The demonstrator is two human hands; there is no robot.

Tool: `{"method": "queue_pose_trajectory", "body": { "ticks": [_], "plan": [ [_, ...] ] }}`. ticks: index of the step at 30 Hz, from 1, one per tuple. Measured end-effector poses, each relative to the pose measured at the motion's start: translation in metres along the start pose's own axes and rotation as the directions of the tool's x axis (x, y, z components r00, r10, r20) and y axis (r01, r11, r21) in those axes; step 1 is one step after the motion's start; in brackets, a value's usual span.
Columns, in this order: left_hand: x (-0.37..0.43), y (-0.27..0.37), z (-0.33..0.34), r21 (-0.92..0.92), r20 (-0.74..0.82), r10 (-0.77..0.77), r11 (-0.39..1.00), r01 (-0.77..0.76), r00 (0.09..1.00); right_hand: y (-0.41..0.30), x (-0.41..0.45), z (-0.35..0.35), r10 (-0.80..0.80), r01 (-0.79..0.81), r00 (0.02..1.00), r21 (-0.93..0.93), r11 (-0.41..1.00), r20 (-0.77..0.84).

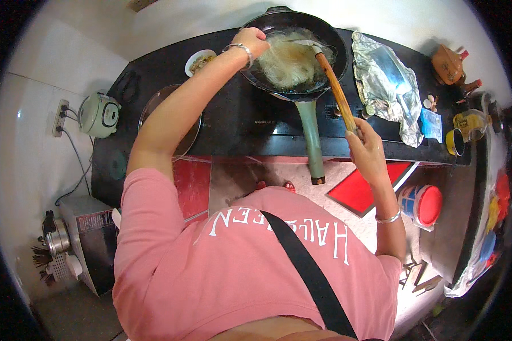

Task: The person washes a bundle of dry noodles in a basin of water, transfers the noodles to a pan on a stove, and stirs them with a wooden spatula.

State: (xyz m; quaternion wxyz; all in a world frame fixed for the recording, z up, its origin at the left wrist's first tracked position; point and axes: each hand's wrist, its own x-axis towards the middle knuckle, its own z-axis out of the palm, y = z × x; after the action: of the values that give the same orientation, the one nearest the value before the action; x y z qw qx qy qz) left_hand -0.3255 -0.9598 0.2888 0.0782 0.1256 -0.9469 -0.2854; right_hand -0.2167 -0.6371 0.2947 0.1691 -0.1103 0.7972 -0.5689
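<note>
A black wok (339,25) with a green handle stands on the dark cooktop (247,128). Thin pale noodles (290,68) lie in liquid inside it. Over the wok's left side is my left hand (255,41), its fingers curled at the edge of the noodles; whether it pinches any of them is not clear. My right hand (367,143) grips the wooden handle of a metal spatula (335,83), whose blade rests among the noodles. A white bowl (189,64) of chopped food sits left of the wok, beside my left forearm.
A glass lid (196,136) lies partly under my left forearm. Crumpled foil (367,76), eggshells (429,102), a blue packet (432,124) and a yellow cup (454,142) are on the right. A pale green rice cooker (98,115) stands at far left. A red-lidded bucket (429,205) is below.
</note>
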Motion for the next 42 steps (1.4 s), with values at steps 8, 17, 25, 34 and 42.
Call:
{"method": "queue_pose_trajectory", "body": {
  "ticks": [8,17,25,34,42],
  "plan": [
    [-0.095,-0.019,-0.04,-0.445,-0.171,0.016,0.891,-0.092,0.985,-0.019,-0.009,-0.011,-0.29,0.262,0.954,-0.688,0.676,0.078],
    [-0.164,-0.043,-0.033,-0.58,-0.224,-0.15,0.814,-0.008,0.963,-0.028,-0.006,-0.003,-0.364,0.367,0.918,-0.688,0.626,0.158],
    [-0.199,-0.067,-0.027,-0.689,-0.322,-0.252,0.723,-0.043,0.913,-0.019,0.01,0.001,-0.351,0.301,0.936,-0.483,0.822,-0.014],
    [-0.229,-0.062,-0.029,-0.769,-0.169,-0.334,0.633,0.088,0.927,0.02,0.032,0.037,-0.157,0.139,0.987,-0.4,0.906,-0.014],
    [-0.239,-0.056,-0.018,-0.798,-0.129,-0.406,0.584,0.149,0.905,0.078,0.0,-0.003,-0.275,0.222,0.883,-0.178,0.959,-0.381]
  ]
}}
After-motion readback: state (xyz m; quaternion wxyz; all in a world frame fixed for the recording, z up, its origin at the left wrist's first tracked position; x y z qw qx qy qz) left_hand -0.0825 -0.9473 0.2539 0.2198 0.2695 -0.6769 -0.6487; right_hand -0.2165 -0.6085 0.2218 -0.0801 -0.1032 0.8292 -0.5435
